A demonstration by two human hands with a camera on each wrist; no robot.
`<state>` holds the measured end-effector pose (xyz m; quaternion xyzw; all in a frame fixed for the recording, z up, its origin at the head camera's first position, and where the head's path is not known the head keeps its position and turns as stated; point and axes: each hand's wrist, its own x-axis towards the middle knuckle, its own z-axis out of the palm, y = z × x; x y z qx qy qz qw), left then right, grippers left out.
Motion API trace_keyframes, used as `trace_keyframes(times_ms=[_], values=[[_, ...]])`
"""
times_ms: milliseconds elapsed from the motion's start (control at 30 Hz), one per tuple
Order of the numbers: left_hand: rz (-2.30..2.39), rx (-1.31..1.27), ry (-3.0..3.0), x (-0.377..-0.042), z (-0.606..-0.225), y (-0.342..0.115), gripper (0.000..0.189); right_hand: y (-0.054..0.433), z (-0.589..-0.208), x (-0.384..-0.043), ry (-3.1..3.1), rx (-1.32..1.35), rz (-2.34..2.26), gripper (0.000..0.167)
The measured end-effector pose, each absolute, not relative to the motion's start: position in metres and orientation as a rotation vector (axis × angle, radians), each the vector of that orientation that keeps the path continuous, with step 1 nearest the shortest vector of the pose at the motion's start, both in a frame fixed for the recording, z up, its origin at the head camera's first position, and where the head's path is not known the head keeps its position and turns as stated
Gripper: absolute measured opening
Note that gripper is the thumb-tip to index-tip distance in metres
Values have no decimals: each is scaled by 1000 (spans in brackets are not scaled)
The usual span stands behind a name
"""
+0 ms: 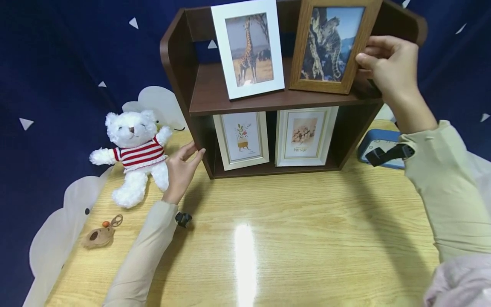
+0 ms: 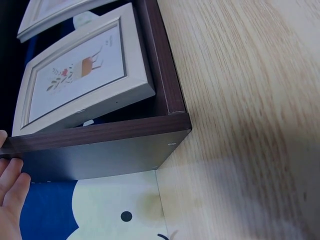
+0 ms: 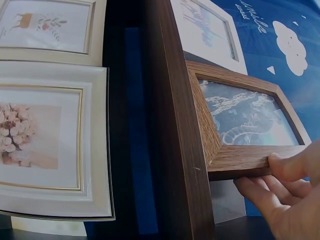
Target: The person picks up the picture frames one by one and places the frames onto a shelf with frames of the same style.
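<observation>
My right hand [image 1: 395, 70] grips the right edge of a brown wooden picture frame [image 1: 293, 76] on the upper shelf, thumb on its front and fingers behind, as the right wrist view also shows. This frame holds a leopard picture and leans upright. Beside it stands a white picture frame [image 1: 221, 47] with a giraffe photo. At the dark brown shelf's [image 1: 245, 105] left side panel, my left hand [image 1: 180, 172] pinches the panel's front edge; in the left wrist view its fingers [image 2: 14, 192] lie on the outer face.
Two pale frames stand on the lower shelf, one with a potted plant [image 1: 242, 140], one with flowers [image 1: 307, 136]. A white teddy bear [image 1: 140, 155] sits left of the shelf, a brown plush keychain [image 1: 99, 237] nearer me. A blue clock [image 1: 379, 145] is at right, behind my right wrist.
</observation>
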<state>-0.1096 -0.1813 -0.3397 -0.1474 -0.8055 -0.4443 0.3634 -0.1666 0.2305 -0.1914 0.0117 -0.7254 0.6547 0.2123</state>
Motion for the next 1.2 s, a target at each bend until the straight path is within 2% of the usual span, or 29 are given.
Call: trace_keyframes(times_ms=[1200], values=[[-1119, -384, -2060, -111, -342, -183, 26, 225, -194, -184, -2070, -69, 1861, 38]])
